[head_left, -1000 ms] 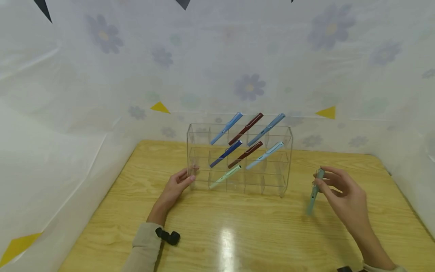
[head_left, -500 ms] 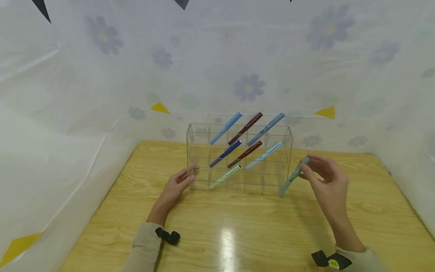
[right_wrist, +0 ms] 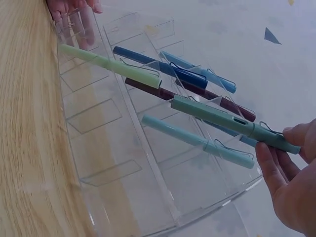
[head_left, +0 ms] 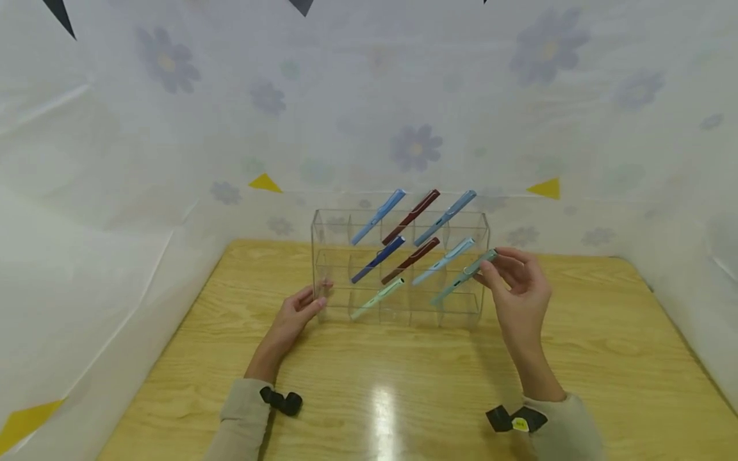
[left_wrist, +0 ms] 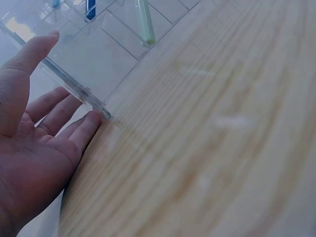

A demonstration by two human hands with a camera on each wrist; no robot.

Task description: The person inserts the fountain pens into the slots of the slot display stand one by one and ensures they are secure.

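Observation:
A clear acrylic pen rack [head_left: 396,312] with three tiers stands upright on the table. My left hand [head_left: 295,321] holds its left side, thumb in front and fingers behind; in the left wrist view the fingers [left_wrist: 86,129] touch the lower edge. To the right, my right hand [head_left: 517,288] pinches a grey-green fountain pen [head_left: 464,278] by its capped end. This pen slants down leftward, its lower end in front of the bottom tier's right part. A pale green pen [head_left: 377,299] leans in the bottom tier. Dark blue [head_left: 377,260], dark red and pale blue pens [head_left: 444,261] fill the middle tier.
Along the top tier lean a light blue pen [head_left: 377,218], a dark red pen [head_left: 410,218] and a steel-blue pen [head_left: 446,218]. The wooden table [head_left: 357,410] extends in front. A flower-patterned white sheet [head_left: 346,115] hangs behind and at both sides.
My right hand has carried the grey-green pen leftward and up, from beside the rack to its lower right, and the pen has tilted from near upright to slanting. The left hand stays put.

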